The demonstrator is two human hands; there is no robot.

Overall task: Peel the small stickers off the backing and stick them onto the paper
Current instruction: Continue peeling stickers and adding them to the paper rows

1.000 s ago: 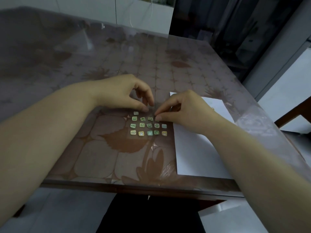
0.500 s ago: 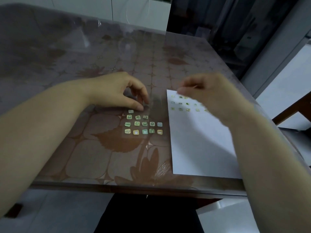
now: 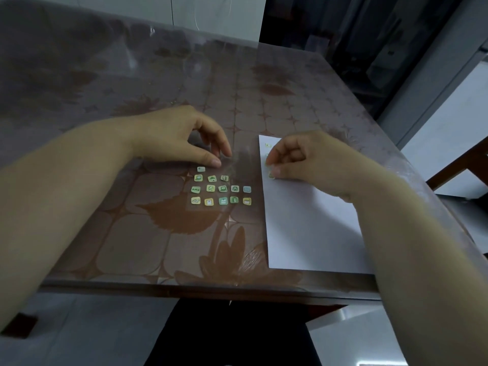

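A clear backing sheet [image 3: 229, 210] lies on the table and carries several small green, yellow and blue stickers [image 3: 223, 189] in rows. My left hand [image 3: 184, 138] rests on the sheet's far edge, thumb and fingertips pressing it down. To the right lies the white paper [image 3: 309, 228]. My right hand [image 3: 303, 159] sits on the paper's upper left part, its thumb pressing a small green sticker [image 3: 271, 175] against the sheet. One more sticker [image 3: 268, 145] shows near the paper's top left corner; others are hidden under the hand.
The table [image 3: 132, 233] has a brown floral cloth under a glossy clear cover; its front edge runs just below the paper. A wooden chair [image 3: 459, 170] stands at the right. Dark furniture fills the far right background.
My right hand left the backing sheet with a sticker, crossed above the paper, and now has come down on the paper's upper left. My left hand stayed on the backing.
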